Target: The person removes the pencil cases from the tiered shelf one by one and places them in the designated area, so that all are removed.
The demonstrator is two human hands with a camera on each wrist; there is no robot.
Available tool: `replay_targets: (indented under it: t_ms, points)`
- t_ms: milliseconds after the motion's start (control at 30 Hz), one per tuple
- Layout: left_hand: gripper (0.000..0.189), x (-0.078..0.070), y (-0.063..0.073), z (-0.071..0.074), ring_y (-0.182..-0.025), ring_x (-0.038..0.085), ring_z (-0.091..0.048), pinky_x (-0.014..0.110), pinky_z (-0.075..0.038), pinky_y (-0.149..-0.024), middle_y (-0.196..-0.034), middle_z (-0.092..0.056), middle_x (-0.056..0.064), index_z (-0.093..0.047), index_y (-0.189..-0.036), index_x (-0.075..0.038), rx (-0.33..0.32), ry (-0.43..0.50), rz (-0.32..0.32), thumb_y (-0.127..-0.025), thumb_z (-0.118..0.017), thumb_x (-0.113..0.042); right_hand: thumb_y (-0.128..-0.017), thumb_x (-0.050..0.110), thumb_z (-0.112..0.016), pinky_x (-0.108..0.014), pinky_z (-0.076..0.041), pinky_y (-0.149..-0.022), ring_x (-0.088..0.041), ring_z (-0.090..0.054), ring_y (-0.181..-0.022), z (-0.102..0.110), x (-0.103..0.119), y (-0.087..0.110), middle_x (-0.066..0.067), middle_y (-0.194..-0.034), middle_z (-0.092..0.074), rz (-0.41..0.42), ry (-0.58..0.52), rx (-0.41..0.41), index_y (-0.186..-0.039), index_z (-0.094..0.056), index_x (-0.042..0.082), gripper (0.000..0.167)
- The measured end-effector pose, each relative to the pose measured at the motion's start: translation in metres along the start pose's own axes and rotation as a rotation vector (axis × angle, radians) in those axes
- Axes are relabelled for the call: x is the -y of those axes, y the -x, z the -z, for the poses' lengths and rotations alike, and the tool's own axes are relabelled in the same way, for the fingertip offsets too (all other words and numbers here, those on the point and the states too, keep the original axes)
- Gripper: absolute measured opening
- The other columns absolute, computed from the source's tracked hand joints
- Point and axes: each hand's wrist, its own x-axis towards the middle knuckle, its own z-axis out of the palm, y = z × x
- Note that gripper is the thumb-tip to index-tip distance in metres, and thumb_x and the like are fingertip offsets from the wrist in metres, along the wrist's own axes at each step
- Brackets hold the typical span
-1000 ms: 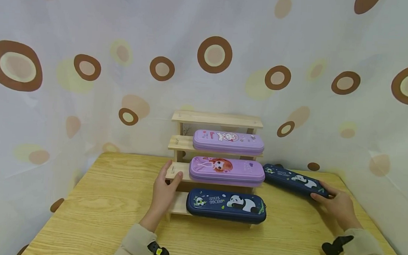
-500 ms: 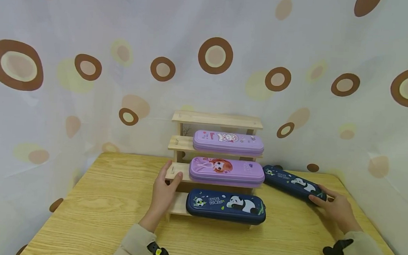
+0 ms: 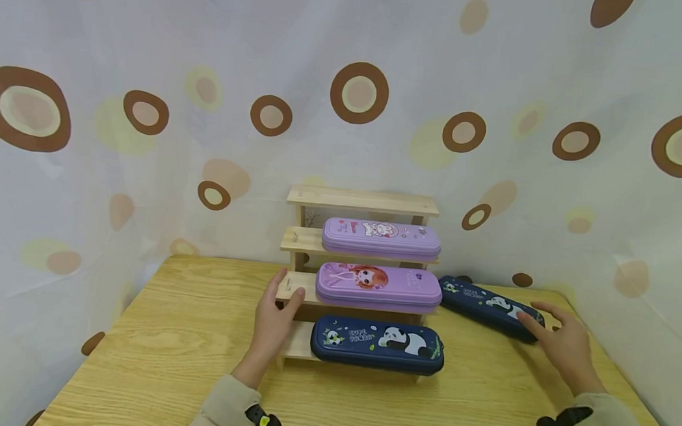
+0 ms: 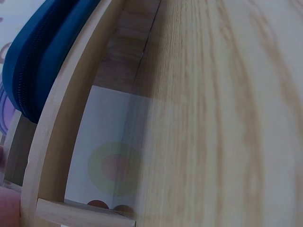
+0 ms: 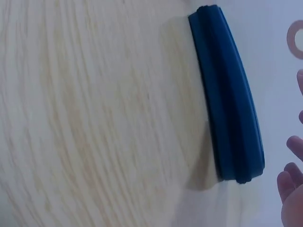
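The head view reaches me softly, evenly lit; both wrist views look cool in tint, slightly blurred. In the left, a plank (image 4: 59, 113) bends at nine o'clock; in the right, the case (image 5: 232, 99) throws a shadow (image 5: 203, 170) towards seven o'clock

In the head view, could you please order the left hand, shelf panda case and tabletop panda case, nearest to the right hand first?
1. Tabletop panda case, right side.
2. Shelf panda case, near centre.
3. Left hand, left side.
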Motion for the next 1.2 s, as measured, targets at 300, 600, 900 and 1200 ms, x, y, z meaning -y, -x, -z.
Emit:
replay_targets:
  t_ms: [300,600,900,1200]
  points:
    - [0.063,0.001,0.000,0.000,-0.145,0.026,-0.025,0.048,-0.020,-0.118,-0.156,-0.034,0.005,-0.038,-0.152,-0.017,-0.003,-0.009,-0.012,-0.098,-0.063,-0.036,-0.095,0.034,-0.068,-0.002,-0.038,-0.075,-0.011,-0.049,-0.117,-0.013,0.019,0.002,-0.021,-0.133,-0.053,0.162,-0.070,-0.082,-0.138,-0.053,-0.002,0.058]
    - [0.065,0.001,0.000,0.004,-0.145,0.027,-0.025,0.049,-0.021,-0.118,-0.156,-0.034,0.005,-0.037,-0.153,-0.016,-0.010,-0.044,-0.015,-0.098,-0.063,-0.038,-0.096,0.028,-0.067,-0.004,-0.041,-0.081,0.009,-0.048,-0.110,-0.033,0.044,0.000,-0.018,-0.133,-0.057,0.245,-0.156,-0.058,-0.139,-0.053,0.003,0.052]
    - [0.065,-0.001,0.001,0.001,-0.145,0.028,-0.025,0.049,-0.022,-0.117,-0.157,-0.034,0.007,-0.036,-0.153,-0.013,-0.004,-0.045,-0.011,-0.098,-0.062,-0.036,-0.098,0.027,-0.064,-0.007,-0.044,-0.082,-0.006,-0.057,-0.111,-0.045,0.075,0.000,-0.010,-0.131,-0.059,0.297,-0.200,-0.020,-0.142,-0.052,0.009,0.049]
    - [0.065,-0.001,0.000,0.000,-0.145,0.028,-0.026,0.050,-0.022,-0.117,-0.156,-0.034,0.007,-0.036,-0.153,-0.012,-0.003,-0.060,-0.023,-0.098,-0.062,-0.038,-0.099,0.034,-0.061,-0.013,-0.043,-0.084,-0.013,-0.054,-0.117,-0.048,0.101,-0.004,-0.015,-0.138,-0.055,0.290,-0.193,0.040,-0.147,-0.047,0.014,0.054]
